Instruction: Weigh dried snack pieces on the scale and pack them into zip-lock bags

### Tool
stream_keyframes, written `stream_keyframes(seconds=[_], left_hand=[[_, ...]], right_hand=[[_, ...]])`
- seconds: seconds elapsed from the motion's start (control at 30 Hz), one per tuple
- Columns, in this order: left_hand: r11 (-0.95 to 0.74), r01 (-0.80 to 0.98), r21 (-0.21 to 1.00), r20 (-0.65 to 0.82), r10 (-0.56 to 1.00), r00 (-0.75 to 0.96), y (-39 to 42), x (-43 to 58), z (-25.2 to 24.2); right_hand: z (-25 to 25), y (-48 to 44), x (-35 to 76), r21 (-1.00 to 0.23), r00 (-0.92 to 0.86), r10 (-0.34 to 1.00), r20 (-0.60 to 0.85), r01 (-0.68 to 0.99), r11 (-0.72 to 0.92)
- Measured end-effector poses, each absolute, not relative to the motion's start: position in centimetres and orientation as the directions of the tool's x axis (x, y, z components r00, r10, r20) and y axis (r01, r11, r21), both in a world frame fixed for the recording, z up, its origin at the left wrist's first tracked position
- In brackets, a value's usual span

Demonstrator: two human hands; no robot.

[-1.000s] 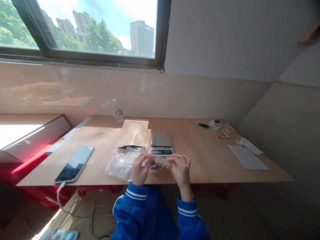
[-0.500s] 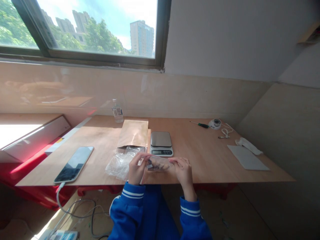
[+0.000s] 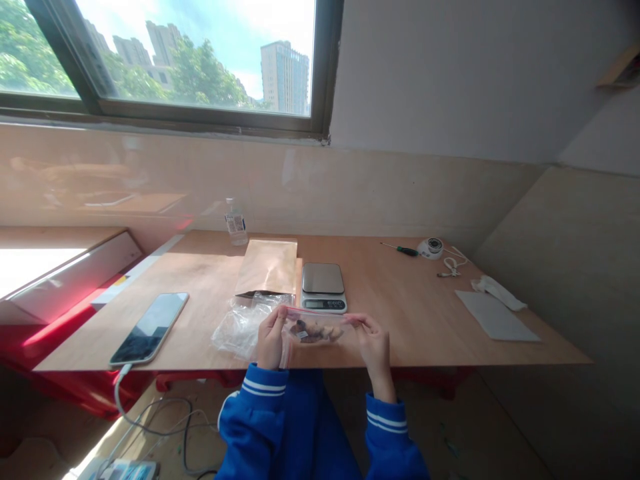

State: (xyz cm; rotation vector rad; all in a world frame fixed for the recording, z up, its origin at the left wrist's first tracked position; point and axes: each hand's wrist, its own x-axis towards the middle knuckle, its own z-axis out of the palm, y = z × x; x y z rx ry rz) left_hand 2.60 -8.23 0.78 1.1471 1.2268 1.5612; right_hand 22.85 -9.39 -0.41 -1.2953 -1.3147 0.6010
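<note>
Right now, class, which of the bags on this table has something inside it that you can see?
The small clear zip bag pinched between the left hand and right hand: brown pieces show inside. The loose clear bags look empty; the kraft pouch is opaque.

Bright daylight enters through the window (image 3: 165,60) at far left, throwing glare on the glossy wall panel (image 3: 150,187). The near-left ledge is overexposed. Edges bend with wide-angle distortion; focus is sharp.

Blue sleeves (image 3: 260,407) — white-striped cuffs — on both arms.
</note>
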Motion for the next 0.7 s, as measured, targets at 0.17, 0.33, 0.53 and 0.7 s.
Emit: stream_keyframes(seconds=[0.17, 0.33, 0.53, 0.7], left_hand=[[-0.083, -0.295, 0.952, 0.006, 0.967, -0.254, -8.0, 3.9, 0.4], [-0.026, -0.335, 0.942, -0.041, 0.981, -0.19, -7.7, 4.8, -0.1], [-0.045, -0.135, 0.99, 0.026, 0.99, -0.138, -7.6, 2.7, 0.2], [-0.114, 0.155, 0.981, 0.146, 0.966, -0.211, -7.4, -0.1, 0.5]], right_hand=[[-0.4, -9.2, 22.5, -0.968, 0.299, 0.921, 0.251, 0.07, 0.241], [-0.7, -9.1, 22.6, -0.974, 0.369, 0.92, 0.136, -0.119, 0.192], [-1.2, -7.9, 27.9, -0.981, 0.663, 0.743, 0.094, -0.068, 0.184], [-1.2, -4.7, 34.8, -0.958, 0.741, 0.624, 0.248, 0.283, 0.043]])
